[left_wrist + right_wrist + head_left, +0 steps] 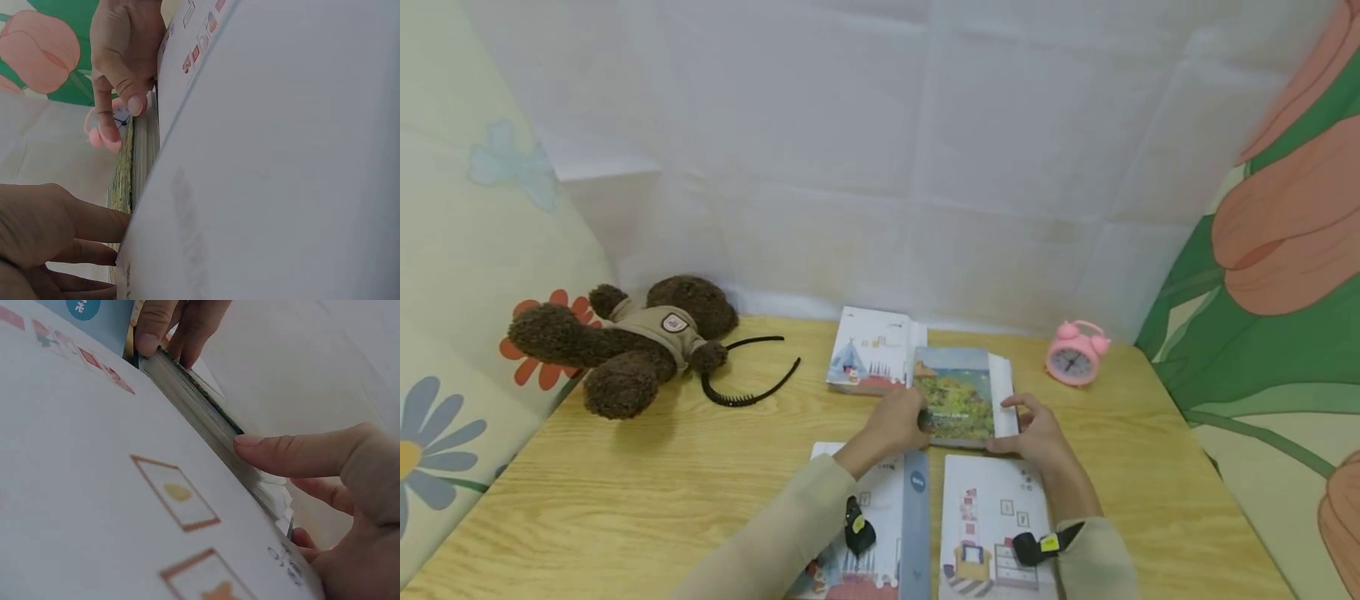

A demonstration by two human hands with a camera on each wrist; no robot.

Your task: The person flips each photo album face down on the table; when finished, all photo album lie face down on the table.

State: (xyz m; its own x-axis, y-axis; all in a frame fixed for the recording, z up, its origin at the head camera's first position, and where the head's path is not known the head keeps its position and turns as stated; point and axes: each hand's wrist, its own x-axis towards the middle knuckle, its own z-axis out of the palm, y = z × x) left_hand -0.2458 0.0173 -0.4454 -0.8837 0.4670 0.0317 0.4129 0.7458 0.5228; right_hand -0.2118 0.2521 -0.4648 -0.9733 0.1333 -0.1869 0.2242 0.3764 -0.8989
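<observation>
A small thick book [955, 396] with a painted garden cover lies on the wooden table, its white inner pages jutting out at the right. My left hand [895, 421] holds its left side near the front corner. At the right front corner, my right hand [1041, 433] grips it with thumb and fingers spread around the corner. In the right wrist view, the right thumb presses the book's near page edge [206, 419]. Nearer me lie two white illustrated books, one with a blue strip [916, 525] under my left forearm, the other [992, 525] beside my right wrist.
Behind and left of the held book lies another white illustrated book [868, 350]. A pink alarm clock [1073, 354] stands at the back right. A brown teddy bear [647, 342] and a black headband [730, 400] lie at the left. A white sheet [820, 167] hangs behind the table.
</observation>
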